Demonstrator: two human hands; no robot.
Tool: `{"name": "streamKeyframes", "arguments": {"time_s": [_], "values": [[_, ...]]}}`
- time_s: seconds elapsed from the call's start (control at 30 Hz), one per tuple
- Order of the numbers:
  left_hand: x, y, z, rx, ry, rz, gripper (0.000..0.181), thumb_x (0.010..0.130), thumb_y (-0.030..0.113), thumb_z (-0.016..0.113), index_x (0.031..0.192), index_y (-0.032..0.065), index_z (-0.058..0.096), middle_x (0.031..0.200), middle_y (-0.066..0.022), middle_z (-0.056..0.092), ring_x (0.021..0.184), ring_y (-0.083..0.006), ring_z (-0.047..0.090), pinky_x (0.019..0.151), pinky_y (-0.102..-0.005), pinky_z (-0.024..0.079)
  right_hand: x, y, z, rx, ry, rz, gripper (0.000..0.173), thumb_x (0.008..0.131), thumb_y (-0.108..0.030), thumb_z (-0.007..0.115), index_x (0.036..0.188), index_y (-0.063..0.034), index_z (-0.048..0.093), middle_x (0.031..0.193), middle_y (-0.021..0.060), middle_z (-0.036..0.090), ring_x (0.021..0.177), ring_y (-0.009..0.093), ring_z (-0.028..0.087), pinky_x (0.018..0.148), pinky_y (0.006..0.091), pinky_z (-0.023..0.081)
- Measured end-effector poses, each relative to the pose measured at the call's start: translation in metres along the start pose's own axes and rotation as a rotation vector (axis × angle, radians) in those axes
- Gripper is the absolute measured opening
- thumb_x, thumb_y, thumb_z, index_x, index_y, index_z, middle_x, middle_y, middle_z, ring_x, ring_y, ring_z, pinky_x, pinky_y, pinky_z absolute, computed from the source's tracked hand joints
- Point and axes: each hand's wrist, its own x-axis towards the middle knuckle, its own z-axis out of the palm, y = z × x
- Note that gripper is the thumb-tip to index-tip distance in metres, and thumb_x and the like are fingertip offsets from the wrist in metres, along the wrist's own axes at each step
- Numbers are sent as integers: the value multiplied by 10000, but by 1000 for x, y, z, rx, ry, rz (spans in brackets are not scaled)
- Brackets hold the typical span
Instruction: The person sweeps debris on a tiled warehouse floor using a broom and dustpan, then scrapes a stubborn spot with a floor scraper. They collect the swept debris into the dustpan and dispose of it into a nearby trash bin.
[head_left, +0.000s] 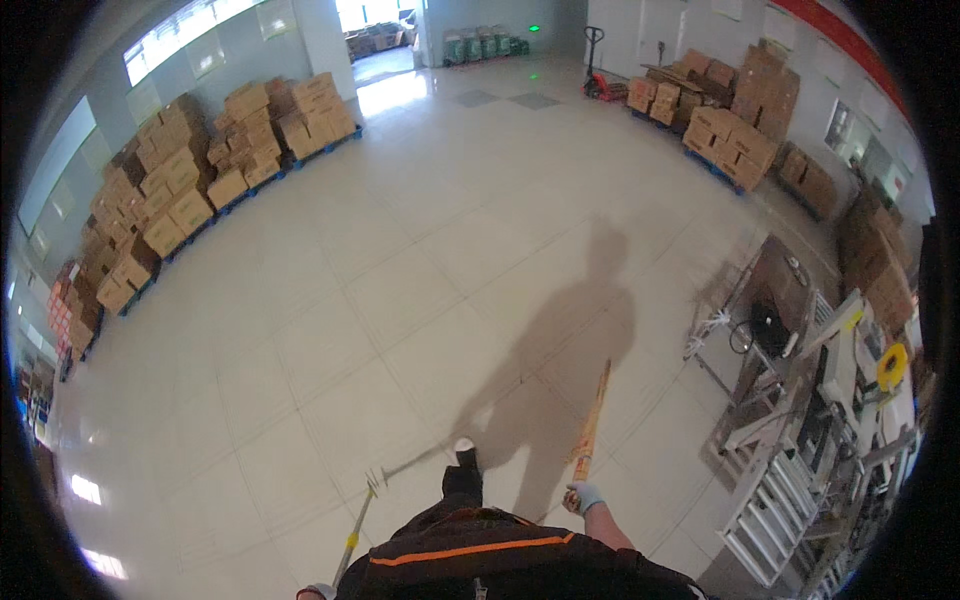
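My right hand (583, 496), in a pale work glove with a dark palm, grips the near end of a long yellowish-brown bundle (590, 435). The bundle tapers forward above the floor; whether it is wood, bamboo or something else I cannot tell. At the bottom edge my gloved left hand (319, 591) shows only in part, closed around a thin pole (349, 546). This pole has a yellow section and a small spiky head, whose kind is unclear. One dark shoe with a white toe (465, 447) is ahead of my body.
Cardboard boxes (176, 176) on blue pallets line the left wall, and more boxes (731, 142) stand at the far right. A red pallet jack (600, 86) is near the back wall. Close on my right are aluminium ladders (772, 502) and a tilted board (772, 289). Pale tile floor (375, 262) stretches ahead.
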Motion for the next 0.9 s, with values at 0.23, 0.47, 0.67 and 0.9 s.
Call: {"name": "streamKeyframes", "arguments": {"time_s": [0.23,0.47,0.67,0.9], "values": [[108,313,-138,276,-54,31,359,885,334,527,1019,30,661,928,-137,691,831,-257,657,727,-409,508,21,-145,16,-1269,245,-244,271,875,-258,551,754,-20,600,688,116,613,551,239,585,541,405,497],[48,743,-282,163,201,518,357,844,370,614,940,27,641,790,-111,633,691,-220,599,623,-378,480,21,-372,150,-431,193,-269,295,881,-289,554,733,-34,573,649,114,583,529,246,559,525,418,480],[-32,941,-246,-245,-92,538,459,798,469,678,881,28,582,599,-30,532,528,-174,522,467,-351,428,30,-578,225,-458,169,-228,319,886,-315,557,714,-46,549,615,112,558,510,252,537,511,430,465],[-114,931,-270,-581,-37,274,456,816,450,651,873,0,608,621,-53,557,501,-167,539,452,-327,436,52,-810,338,-716,172,-133,350,892,-345,560,693,-60,522,575,110,528,488,259,511,495,443,447]]}}
